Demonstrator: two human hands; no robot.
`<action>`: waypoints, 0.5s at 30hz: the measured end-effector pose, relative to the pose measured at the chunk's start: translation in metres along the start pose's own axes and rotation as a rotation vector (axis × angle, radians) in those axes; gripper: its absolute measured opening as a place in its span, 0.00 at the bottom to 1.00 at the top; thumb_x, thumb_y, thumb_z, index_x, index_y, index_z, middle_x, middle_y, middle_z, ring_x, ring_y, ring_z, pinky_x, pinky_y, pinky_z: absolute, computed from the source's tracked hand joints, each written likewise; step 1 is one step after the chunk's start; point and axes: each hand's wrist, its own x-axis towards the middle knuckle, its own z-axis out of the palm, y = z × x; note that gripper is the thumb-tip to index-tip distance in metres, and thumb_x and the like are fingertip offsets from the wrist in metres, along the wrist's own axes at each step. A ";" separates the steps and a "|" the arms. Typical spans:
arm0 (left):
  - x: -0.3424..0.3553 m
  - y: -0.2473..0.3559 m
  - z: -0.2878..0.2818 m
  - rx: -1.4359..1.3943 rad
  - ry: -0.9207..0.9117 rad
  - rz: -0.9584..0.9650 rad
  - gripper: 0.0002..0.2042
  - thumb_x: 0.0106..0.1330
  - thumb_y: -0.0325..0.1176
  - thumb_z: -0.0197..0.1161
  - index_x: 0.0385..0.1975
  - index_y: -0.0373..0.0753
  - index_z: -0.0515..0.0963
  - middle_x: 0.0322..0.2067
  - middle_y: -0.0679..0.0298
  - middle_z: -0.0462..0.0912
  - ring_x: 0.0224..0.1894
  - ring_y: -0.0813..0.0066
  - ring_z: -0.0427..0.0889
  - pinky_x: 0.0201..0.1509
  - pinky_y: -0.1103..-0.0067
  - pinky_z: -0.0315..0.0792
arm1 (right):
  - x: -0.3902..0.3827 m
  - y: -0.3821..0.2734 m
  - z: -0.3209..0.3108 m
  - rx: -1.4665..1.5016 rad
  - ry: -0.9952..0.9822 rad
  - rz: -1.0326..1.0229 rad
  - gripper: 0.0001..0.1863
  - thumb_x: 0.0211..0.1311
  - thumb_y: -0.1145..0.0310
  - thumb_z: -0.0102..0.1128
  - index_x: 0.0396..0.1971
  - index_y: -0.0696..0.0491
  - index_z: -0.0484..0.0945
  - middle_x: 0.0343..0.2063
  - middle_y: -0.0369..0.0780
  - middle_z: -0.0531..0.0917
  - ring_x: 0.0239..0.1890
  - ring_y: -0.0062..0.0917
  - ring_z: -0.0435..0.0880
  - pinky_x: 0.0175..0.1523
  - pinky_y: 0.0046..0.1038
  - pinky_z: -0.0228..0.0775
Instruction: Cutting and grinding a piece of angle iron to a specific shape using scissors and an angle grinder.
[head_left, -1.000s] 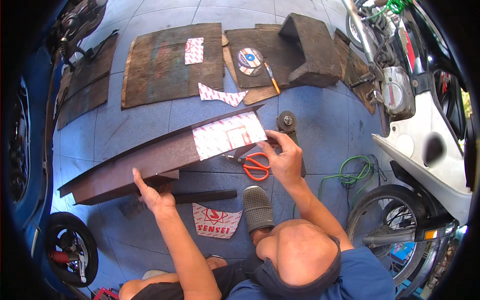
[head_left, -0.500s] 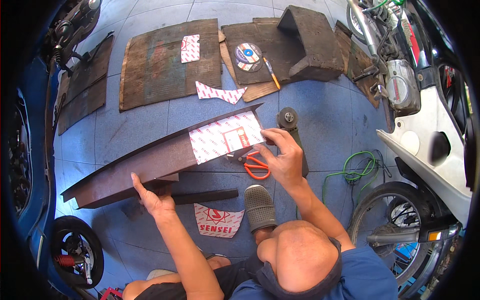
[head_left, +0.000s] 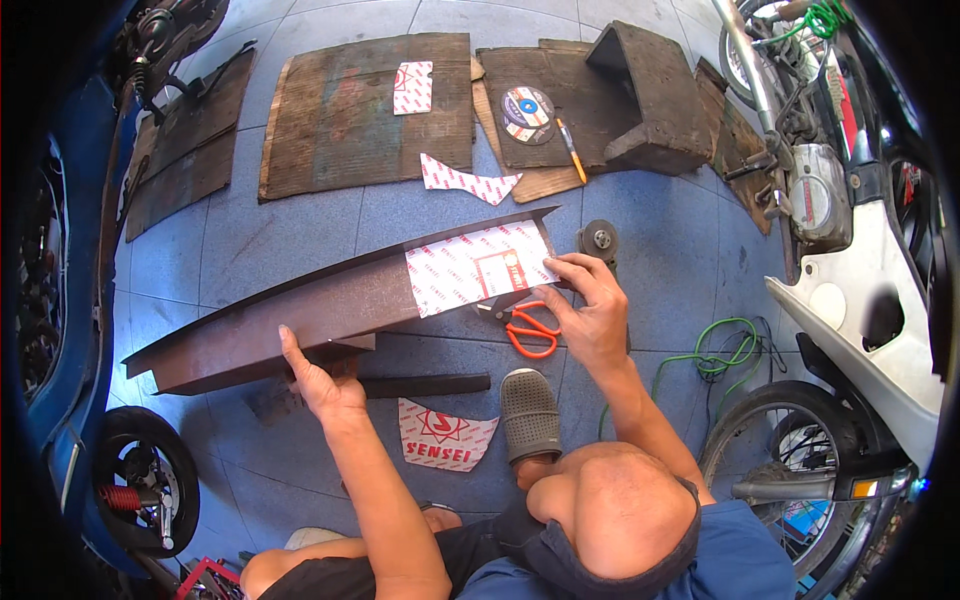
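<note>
A long brown metal channel (head_left: 290, 325) with raised edges lies tilted across my hands, its right end higher. Inside that right end sits a white card piece (head_left: 450, 270) with red print. My left hand (head_left: 333, 385) grips the channel's near side, thumb on the inner face and fingers hidden underneath. At the right end, my right hand (head_left: 592, 308) pinches the channel's edge beside the card with thumb and fingertips. Just below the right end, orange-handled scissors (head_left: 533, 342) rest on the floor. An angle grinder (head_left: 600, 240) lies partly hidden behind my right hand.
Worn wooden boards (head_left: 330, 150) lie ahead, bearing card scraps, cutting discs (head_left: 527, 112), a yellow-orange cutter knife (head_left: 571, 150) and a dark box-shaped piece (head_left: 665, 95). A printed card offcut (head_left: 445, 437) lies near my foot. Motorcycles flank both sides; a green cable (head_left: 735, 345) coils at right.
The whole view has shifted a little, so the scene sits further right. Both hands keep the same hold on the channel, and the card stays at its right end.
</note>
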 end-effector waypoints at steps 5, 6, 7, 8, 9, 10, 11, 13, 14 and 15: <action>-0.006 0.007 0.001 0.025 -0.075 -0.031 0.52 0.53 0.63 0.78 0.75 0.53 0.56 0.68 0.60 0.68 0.69 0.58 0.67 0.69 0.52 0.64 | 0.002 -0.004 0.002 0.091 -0.028 0.078 0.18 0.57 0.71 0.78 0.48 0.57 0.87 0.43 0.45 0.88 0.40 0.28 0.90 0.45 0.28 0.84; -0.007 0.006 0.002 0.022 -0.071 -0.028 0.52 0.53 0.63 0.78 0.75 0.53 0.56 0.68 0.60 0.68 0.69 0.58 0.67 0.69 0.52 0.64 | 0.002 -0.005 0.003 0.108 -0.049 0.119 0.18 0.57 0.71 0.78 0.48 0.58 0.87 0.42 0.45 0.88 0.38 0.27 0.90 0.44 0.28 0.84; -0.008 0.007 0.003 0.022 -0.051 -0.020 0.53 0.53 0.64 0.78 0.75 0.52 0.55 0.68 0.60 0.68 0.70 0.58 0.67 0.70 0.53 0.64 | 0.003 -0.006 0.003 0.114 -0.055 0.113 0.18 0.57 0.71 0.78 0.48 0.58 0.87 0.42 0.45 0.88 0.38 0.27 0.90 0.44 0.28 0.84; -0.009 0.008 0.005 0.022 -0.029 -0.011 0.54 0.53 0.65 0.78 0.76 0.51 0.55 0.68 0.61 0.68 0.70 0.58 0.67 0.70 0.53 0.63 | 0.004 -0.007 0.004 0.132 -0.054 0.166 0.19 0.58 0.72 0.78 0.49 0.59 0.86 0.41 0.45 0.89 0.37 0.26 0.90 0.44 0.27 0.84; -0.010 0.009 0.006 0.016 -0.022 -0.003 0.54 0.53 0.65 0.78 0.76 0.51 0.55 0.68 0.61 0.68 0.70 0.58 0.67 0.70 0.53 0.63 | 0.005 -0.008 0.005 0.151 -0.055 0.220 0.19 0.58 0.72 0.78 0.49 0.60 0.86 0.39 0.45 0.89 0.36 0.25 0.90 0.43 0.27 0.83; -0.012 0.009 0.007 0.020 -0.021 -0.006 0.55 0.51 0.67 0.78 0.75 0.49 0.57 0.69 0.57 0.66 0.71 0.53 0.65 0.71 0.48 0.61 | 0.006 -0.002 0.007 0.227 -0.054 0.245 0.19 0.59 0.73 0.77 0.50 0.60 0.86 0.39 0.43 0.90 0.36 0.22 0.90 0.43 0.25 0.82; -0.013 0.008 0.008 0.025 -0.019 -0.008 0.56 0.49 0.68 0.79 0.75 0.48 0.59 0.71 0.54 0.65 0.72 0.49 0.62 0.72 0.43 0.58 | 0.007 0.002 0.006 0.232 -0.060 0.238 0.19 0.59 0.73 0.77 0.50 0.60 0.86 0.39 0.43 0.90 0.36 0.22 0.90 0.43 0.25 0.82; -0.016 0.007 0.009 0.019 -0.013 0.008 0.58 0.48 0.69 0.79 0.76 0.49 0.56 0.72 0.54 0.62 0.74 0.46 0.59 0.73 0.43 0.56 | 0.009 0.005 0.007 0.255 -0.064 0.298 0.19 0.58 0.73 0.77 0.50 0.59 0.86 0.37 0.41 0.90 0.36 0.21 0.89 0.42 0.24 0.82; -0.016 0.006 0.009 0.029 0.010 0.012 0.58 0.48 0.69 0.79 0.76 0.50 0.56 0.72 0.54 0.61 0.74 0.47 0.58 0.73 0.43 0.55 | 0.012 0.000 0.006 0.238 -0.081 0.330 0.20 0.59 0.73 0.77 0.50 0.60 0.86 0.35 0.40 0.91 0.35 0.20 0.88 0.42 0.23 0.81; -0.015 0.006 0.007 0.038 0.032 0.015 0.57 0.48 0.69 0.79 0.76 0.51 0.55 0.73 0.54 0.61 0.74 0.47 0.57 0.74 0.43 0.55 | 0.012 0.000 0.006 0.245 -0.088 0.326 0.20 0.59 0.73 0.77 0.50 0.60 0.86 0.35 0.40 0.91 0.35 0.20 0.88 0.42 0.23 0.81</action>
